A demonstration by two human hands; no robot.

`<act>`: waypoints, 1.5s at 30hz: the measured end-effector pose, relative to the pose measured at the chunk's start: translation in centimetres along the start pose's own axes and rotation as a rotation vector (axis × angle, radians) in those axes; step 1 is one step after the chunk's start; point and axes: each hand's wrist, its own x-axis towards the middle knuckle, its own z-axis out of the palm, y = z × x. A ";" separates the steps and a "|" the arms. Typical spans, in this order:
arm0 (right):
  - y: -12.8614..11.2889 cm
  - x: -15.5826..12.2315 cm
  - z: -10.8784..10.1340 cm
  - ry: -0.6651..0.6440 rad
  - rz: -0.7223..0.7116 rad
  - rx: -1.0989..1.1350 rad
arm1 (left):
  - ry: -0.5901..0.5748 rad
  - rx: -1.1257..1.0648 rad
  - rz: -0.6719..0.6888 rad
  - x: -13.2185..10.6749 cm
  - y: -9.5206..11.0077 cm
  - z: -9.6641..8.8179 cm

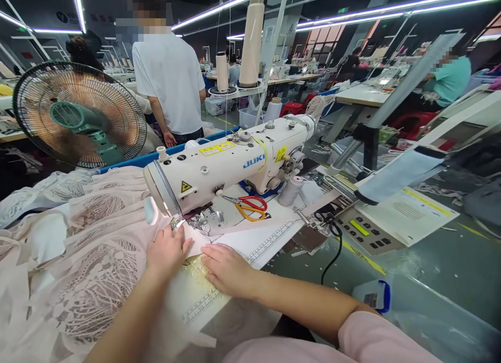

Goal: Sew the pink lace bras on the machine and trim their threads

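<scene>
Pale pink fabric (195,239) runs under the head of a white sewing machine (219,162), beside the lit needle area. My left hand (166,250) holds this fabric close to the presser foot, thumb and forefinger bent around it; the fingertips are partly hidden. To the right of the foot, my right hand (227,269) has its fingers closed over the fabric's near edge. A yellowish, lacy-looking piece (198,269) lies beneath the right fingers. Red-handled snips (254,202) and a yellow-handled pair (250,212) rest on the machine bed behind my right hand.
Pink lace garments (97,279) are heaped left of the machine. A grey thread cone (291,190) stands on the bed's right. A control panel (371,232) and a clear bin (422,316) are at right. Behind are a large fan (78,115) and a standing person (168,86).
</scene>
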 end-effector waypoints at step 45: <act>0.8 0.0 0.7 0.186 -0.091 0.157 | 0.199 -0.189 0.618 -0.8 -4.9 3.7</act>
